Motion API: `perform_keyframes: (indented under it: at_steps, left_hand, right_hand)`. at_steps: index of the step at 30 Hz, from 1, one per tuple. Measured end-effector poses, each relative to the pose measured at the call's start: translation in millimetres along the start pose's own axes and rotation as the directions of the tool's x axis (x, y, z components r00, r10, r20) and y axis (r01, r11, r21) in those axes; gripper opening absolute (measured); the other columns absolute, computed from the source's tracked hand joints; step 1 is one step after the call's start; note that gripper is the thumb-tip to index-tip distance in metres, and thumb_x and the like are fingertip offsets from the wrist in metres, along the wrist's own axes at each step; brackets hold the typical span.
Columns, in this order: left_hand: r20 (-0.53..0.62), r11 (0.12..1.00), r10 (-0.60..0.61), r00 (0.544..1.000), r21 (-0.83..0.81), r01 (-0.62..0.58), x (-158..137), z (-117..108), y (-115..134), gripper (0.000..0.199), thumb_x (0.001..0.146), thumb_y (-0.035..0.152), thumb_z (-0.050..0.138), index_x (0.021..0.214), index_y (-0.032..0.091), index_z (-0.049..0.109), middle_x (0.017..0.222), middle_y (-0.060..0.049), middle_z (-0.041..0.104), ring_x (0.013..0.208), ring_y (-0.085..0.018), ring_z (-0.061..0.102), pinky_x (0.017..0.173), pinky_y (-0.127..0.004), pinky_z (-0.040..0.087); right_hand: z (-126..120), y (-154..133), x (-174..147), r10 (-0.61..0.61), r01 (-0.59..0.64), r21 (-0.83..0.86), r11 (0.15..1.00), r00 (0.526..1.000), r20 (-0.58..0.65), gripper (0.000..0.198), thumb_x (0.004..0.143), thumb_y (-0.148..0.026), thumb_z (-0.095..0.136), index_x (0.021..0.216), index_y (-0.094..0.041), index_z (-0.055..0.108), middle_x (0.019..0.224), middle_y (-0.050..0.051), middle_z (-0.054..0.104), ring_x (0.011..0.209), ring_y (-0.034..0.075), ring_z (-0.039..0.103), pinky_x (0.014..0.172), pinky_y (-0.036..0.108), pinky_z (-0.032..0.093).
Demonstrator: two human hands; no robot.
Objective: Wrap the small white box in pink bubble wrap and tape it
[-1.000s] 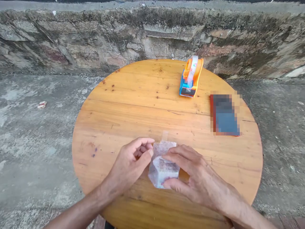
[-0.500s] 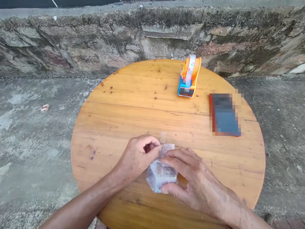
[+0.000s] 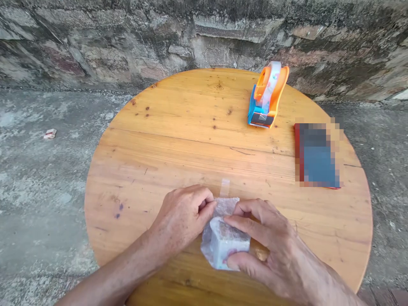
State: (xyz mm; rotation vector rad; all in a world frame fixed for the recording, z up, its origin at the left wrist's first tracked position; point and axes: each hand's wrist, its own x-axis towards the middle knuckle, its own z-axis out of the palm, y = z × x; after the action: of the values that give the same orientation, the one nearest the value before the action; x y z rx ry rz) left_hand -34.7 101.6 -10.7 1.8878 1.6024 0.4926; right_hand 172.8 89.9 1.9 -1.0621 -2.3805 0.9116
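Observation:
A small boxy item in bubble wrap [image 3: 231, 243] stands on the round wooden table close to me; what is inside shows only dimly. My left hand [image 3: 186, 214] pinches the left edge of the wrap's far flap between thumb and forefinger. On the other side, my right hand [image 3: 270, 242] grips the wrapped item, thumb on its near face and fingers over its top and far edge. Just beyond the flap, a short strip of clear tape [image 3: 225, 187] lies on the tabletop, its near end reaching the wrap.
An orange and blue tape dispenser [image 3: 267, 95] stands at the back right of the wooden table [image 3: 178, 140]. To its right lies a dark, red-edged flat object [image 3: 318, 163], blurred out. Behind the table rises a stone wall [image 3: 153, 42]. A small crumpled packet [image 3: 50, 134] is on the concrete floor.
My view has shifted, so the table things appear further apart. The right fingers have drawn back a little, uncovering more of the wrapped item's top. My left hand still pinches the flap.

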Motion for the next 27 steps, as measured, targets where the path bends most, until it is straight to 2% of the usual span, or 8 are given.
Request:
perform_keyframes:
  at_steps: [6, 15, 17, 19, 21, 23, 25, 27]
  left_hand:
    - [0.017, 0.995, 0.022, 1.0, 0.092, -0.024, 1, 0, -1, 0.018, 0.079, 0.019, 0.054, 0.062, 0.019, 0.058, 0.061, 0.002, 0.059, 0.055, -0.011, 0.05, 0.053, -0.024, 0.031]
    - [0.043, 0.992, 0.004, 0.999, 0.122, -0.01, 2, -1, -4, 0.017, 0.081, 0.023, 0.057, 0.065, 0.02, 0.058, 0.063, 0.002, 0.06, 0.057, -0.013, 0.051, 0.054, -0.025, 0.03]
    - [0.024, 0.994, 0.007, 1.0, 0.108, -0.01, 2, -2, -7, 0.014, 0.081, 0.022, 0.057, 0.068, 0.021, 0.06, 0.064, 0.002, 0.061, 0.057, -0.013, 0.052, 0.054, -0.025, 0.031]
    - [-0.041, 0.997, 0.021, 0.999, 0.075, -0.018, 0, -5, -8, 0.01, 0.082, 0.02, 0.055, 0.073, 0.022, 0.061, 0.068, 0.002, 0.062, 0.06, -0.013, 0.054, 0.056, -0.025, 0.034]
    - [-0.144, 0.998, 0.064, 0.988, 0.03, -0.06, -6, -8, -6, 0.01, 0.084, 0.02, 0.053, 0.081, 0.022, 0.062, 0.075, 0.001, 0.064, 0.067, -0.014, 0.056, 0.06, -0.025, 0.039]
    - [-0.215, 0.988, 0.152, 0.965, -0.008, -0.157, -18, -9, 2, 0.011, 0.086, 0.019, 0.051, 0.086, 0.022, 0.062, 0.086, -0.001, 0.064, 0.078, -0.015, 0.059, 0.069, -0.027, 0.045]
    - [-0.237, 0.959, 0.27, 0.933, -0.02, -0.283, -34, -4, 12, 0.014, 0.086, 0.016, 0.051, 0.095, 0.022, 0.061, 0.1, -0.005, 0.063, 0.093, -0.018, 0.059, 0.081, -0.03, 0.047]
    - [-0.262, 0.926, 0.363, 0.894, -0.007, -0.378, -50, 5, 22, 0.027, 0.085, 0.014, 0.054, 0.11, 0.022, 0.057, 0.112, -0.007, 0.06, 0.106, -0.02, 0.055, 0.091, -0.033, 0.047]
  right_hand:
    - [-2, 6, 3, -0.009, 0.009, 0.008, 1.0, 0.998, 0.069, 0.043, 0.084, -0.039, 0.065, 0.126, -0.032, 0.056, 0.111, 0.008, 0.062, 0.099, 0.026, 0.059, 0.078, 0.04, 0.053]
    - [-6, 8, 12, 0.008, 0.001, -0.063, 0.998, 0.99, 0.139, 0.035, 0.089, -0.039, 0.059, 0.123, -0.029, 0.061, 0.113, 0.007, 0.061, 0.102, 0.024, 0.055, 0.084, 0.04, 0.049]
    - [-5, 9, 12, 0.018, -0.011, -0.058, 0.998, 0.991, 0.132, 0.035, 0.089, -0.041, 0.058, 0.122, -0.03, 0.062, 0.111, 0.007, 0.061, 0.101, 0.024, 0.055, 0.084, 0.04, 0.048]
    - [-5, 9, 12, 0.036, -0.029, -0.053, 0.998, 0.992, 0.12, 0.035, 0.089, -0.043, 0.058, 0.122, -0.03, 0.063, 0.111, 0.007, 0.059, 0.102, 0.024, 0.054, 0.085, 0.039, 0.048]
    - [-6, 7, 13, 0.056, -0.05, -0.055, 0.997, 0.992, 0.117, 0.034, 0.09, -0.043, 0.058, 0.12, -0.029, 0.064, 0.107, 0.007, 0.058, 0.1, 0.022, 0.054, 0.085, 0.038, 0.047]
    - [-8, 4, 14, 0.069, -0.061, -0.064, 0.996, 0.989, 0.134, 0.03, 0.091, -0.043, 0.057, 0.114, -0.027, 0.068, 0.101, 0.007, 0.058, 0.095, 0.021, 0.054, 0.083, 0.037, 0.045]
    - [-9, 3, 15, 0.053, -0.044, -0.069, 0.997, 0.989, 0.135, 0.029, 0.093, -0.044, 0.054, 0.108, -0.026, 0.07, 0.094, 0.005, 0.058, 0.09, 0.019, 0.053, 0.08, 0.035, 0.044]
    - [-8, 3, 16, 0.014, -0.006, -0.062, 0.998, 0.993, 0.119, 0.031, 0.095, -0.045, 0.049, 0.106, -0.025, 0.07, 0.091, 0.005, 0.058, 0.089, 0.018, 0.053, 0.08, 0.033, 0.042]
